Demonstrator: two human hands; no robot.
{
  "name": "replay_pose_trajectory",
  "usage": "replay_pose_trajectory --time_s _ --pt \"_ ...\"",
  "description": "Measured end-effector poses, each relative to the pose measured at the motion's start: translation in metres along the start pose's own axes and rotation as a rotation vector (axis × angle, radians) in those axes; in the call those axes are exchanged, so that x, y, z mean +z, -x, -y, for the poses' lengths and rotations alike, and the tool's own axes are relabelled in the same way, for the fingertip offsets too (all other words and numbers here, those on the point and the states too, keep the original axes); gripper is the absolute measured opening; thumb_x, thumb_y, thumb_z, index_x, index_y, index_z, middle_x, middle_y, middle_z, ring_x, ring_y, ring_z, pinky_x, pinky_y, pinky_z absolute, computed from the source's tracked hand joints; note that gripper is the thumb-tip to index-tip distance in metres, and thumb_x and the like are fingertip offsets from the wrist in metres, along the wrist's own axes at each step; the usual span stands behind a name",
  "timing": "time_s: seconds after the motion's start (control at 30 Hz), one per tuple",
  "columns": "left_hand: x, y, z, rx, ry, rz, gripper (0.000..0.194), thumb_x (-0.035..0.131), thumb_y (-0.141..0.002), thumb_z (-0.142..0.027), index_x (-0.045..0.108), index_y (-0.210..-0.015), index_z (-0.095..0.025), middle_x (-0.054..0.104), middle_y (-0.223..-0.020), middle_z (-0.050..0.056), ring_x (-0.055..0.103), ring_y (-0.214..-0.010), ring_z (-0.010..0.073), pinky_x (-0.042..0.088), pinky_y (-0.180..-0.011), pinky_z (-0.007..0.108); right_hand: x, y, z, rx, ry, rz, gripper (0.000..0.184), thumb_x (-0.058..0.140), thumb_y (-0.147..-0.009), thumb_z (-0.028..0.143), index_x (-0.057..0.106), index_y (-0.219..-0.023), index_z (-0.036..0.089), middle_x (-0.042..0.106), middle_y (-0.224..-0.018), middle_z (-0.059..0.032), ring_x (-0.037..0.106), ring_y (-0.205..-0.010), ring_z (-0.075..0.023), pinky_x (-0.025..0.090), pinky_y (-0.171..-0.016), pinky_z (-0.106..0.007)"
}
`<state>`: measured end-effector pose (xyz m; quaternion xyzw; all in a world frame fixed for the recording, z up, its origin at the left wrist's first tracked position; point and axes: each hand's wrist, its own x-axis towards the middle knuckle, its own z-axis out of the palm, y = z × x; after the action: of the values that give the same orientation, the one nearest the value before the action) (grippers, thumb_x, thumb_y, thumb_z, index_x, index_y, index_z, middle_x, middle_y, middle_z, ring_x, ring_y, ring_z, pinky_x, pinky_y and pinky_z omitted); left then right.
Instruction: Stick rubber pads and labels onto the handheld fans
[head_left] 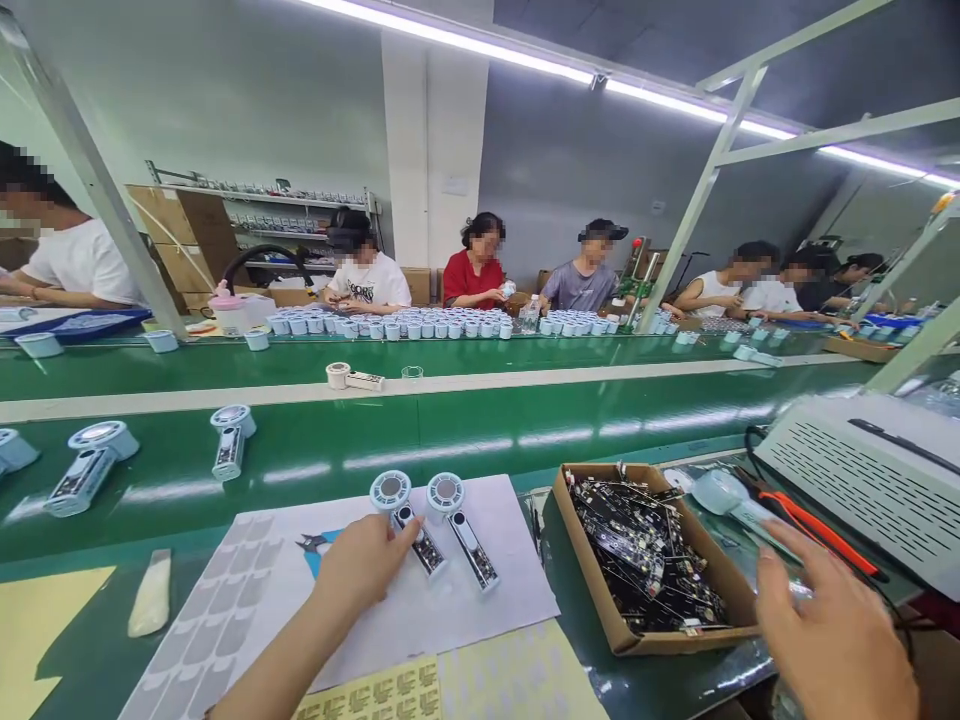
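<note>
My left hand (364, 562) is closed around the handle of a light blue handheld fan (391, 490), whose open handle shows a circuit board. A second handheld fan (447, 493) of the same kind lies just right of it on a white sheet (495, 510). My right hand (832, 625) is at the lower right, fingers apart and somewhat blurred. Its fingertips are nearest a third light blue fan (721, 492), which lies beyond the cardboard box; whether they touch its handle I cannot tell. The cardboard box (619, 640) holds many small circuit boards (637, 545) with wires.
Orange-handled pliers (821, 535) lie beside a white vented case (862, 470). Blue-handled cutters (315, 548), grey stickers (217, 610) and a white scraper-like piece (152, 595) are on the left. More fans (234, 440) rest on the green conveyor belt (420, 430); several people sit across it.
</note>
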<state>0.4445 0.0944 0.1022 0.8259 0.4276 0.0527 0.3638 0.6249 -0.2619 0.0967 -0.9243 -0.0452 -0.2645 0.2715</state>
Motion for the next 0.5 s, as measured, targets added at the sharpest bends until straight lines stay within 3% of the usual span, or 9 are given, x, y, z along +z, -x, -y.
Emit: replay_pose_trajectory --time_s 0.07,0.17,0.27,0.37,0.5 --pt "0.007 -0.008 0.000 -0.057 0.030 0.058 0.051 0.053 -0.087 -0.054 0.037 -0.047 -0.028 0.042 -0.033 -0.001 0.051 -0.038 0.0222 0.033 -0.052 0.032 0.004 0.029 0.042 -0.189 -0.181 0.040 0.044 0.038 -0.091 0.046 0.068 -0.113 0.022 0.074 -0.117 -0.0133 0.071 -0.101 -0.0328 0.057 -0.083 -0.048" --pt "0.015 -0.016 -0.001 -0.128 0.128 0.147 0.051 0.049 -0.092 -0.055 0.042 -0.052 -0.024 0.049 -0.039 -0.003 0.054 -0.040 0.0172 0.037 -0.047 0.029 0.029 0.077 0.108 -0.524 -0.260 0.441 0.039 0.040 -0.098 0.038 0.065 -0.123 0.023 0.072 -0.125 -0.0084 0.068 -0.113 -0.0238 0.056 -0.092 -0.036" --pt "0.017 -0.018 0.000 -0.175 0.234 0.194 0.045 0.052 -0.094 -0.051 0.050 -0.061 -0.020 0.053 -0.048 -0.006 0.053 -0.043 0.0117 0.043 -0.049 0.027 0.057 0.106 0.160 -0.553 -0.048 0.633 0.041 0.049 -0.097 0.033 0.060 -0.132 0.016 0.070 -0.127 -0.0129 0.065 -0.117 -0.0271 0.057 -0.090 -0.037" --pt "0.012 -0.012 0.005 -0.193 0.369 0.177 0.038 0.053 -0.094 -0.043 0.052 -0.064 -0.020 0.053 -0.048 -0.006 0.053 -0.043 0.0118 0.046 -0.049 0.027 0.076 0.110 0.181 -0.526 0.115 0.681 0.032 0.056 -0.095 0.028 0.067 -0.122 0.015 0.074 -0.113 -0.0140 0.069 -0.108 -0.0292 0.058 -0.085 -0.037" --pt "-0.008 0.019 0.023 -0.157 0.589 0.093 0.021 0.056 -0.086 -0.036 0.055 -0.071 -0.021 0.065 -0.059 0.001 0.066 -0.057 0.0173 0.053 -0.058 0.029 0.082 0.099 0.169 -0.483 0.175 0.637 0.024 0.053 -0.097 0.024 0.071 -0.110 0.015 0.074 -0.108 -0.0160 0.070 -0.103 -0.0292 0.057 -0.081 -0.036"
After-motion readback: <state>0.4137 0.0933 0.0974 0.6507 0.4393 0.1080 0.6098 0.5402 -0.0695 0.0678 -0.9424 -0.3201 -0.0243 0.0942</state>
